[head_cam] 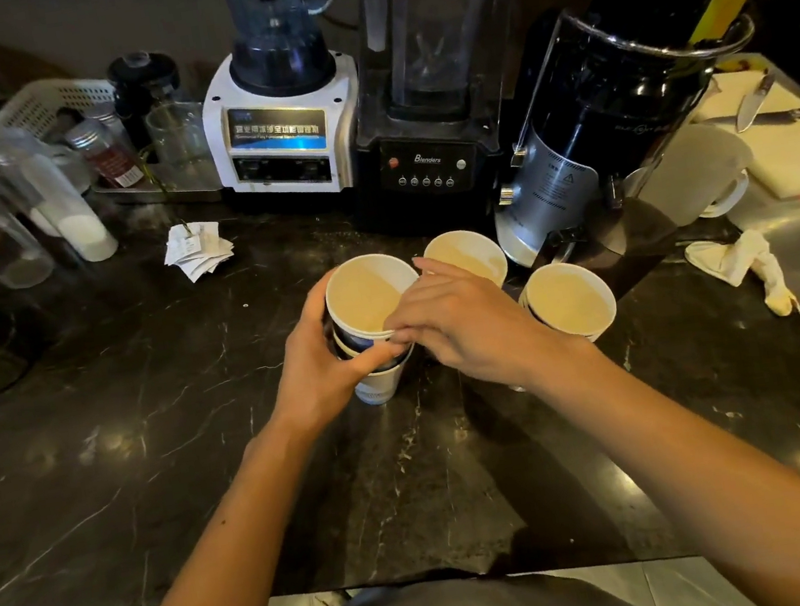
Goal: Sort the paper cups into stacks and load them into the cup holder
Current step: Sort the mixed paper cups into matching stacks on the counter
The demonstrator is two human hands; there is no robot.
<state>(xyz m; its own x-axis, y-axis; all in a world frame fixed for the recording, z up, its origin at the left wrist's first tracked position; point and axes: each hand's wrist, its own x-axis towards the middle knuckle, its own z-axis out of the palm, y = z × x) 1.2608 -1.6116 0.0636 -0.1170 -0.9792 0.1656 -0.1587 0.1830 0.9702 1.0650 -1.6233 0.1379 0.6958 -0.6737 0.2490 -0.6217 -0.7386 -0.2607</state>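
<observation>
On the dark marble counter (149,444), around the middle of its width and closer to the appliances along the back edge than to the near edge, a stack of paper cups (366,302) stands with its long axis roughly upright. Its open mouth faces up and its narrow base points down toward the counter; whether the base touches the surface cannot be told. Several rolled rims show one below another on the stack's side. The left hand (324,366) grips the stack from its left, with fingers wrapped round the wall and the thumb across the near side. The right hand (469,328) reaches in from the right, and its curled fingertips (400,335) pinch the near rim of the topmost cup. Just behind the right hand a second paper cup (471,253) stands mouth up. A third paper cup (569,301) stands mouth up to the right, near the wrist. Along the back edge are a white blender (284,133), a black blender (429,163) and a black-and-silver juicer (585,135). Crumpled receipts (198,250) lie in front of the white blender, and a crumpled cloth (745,261) lies toward the right edge.
</observation>
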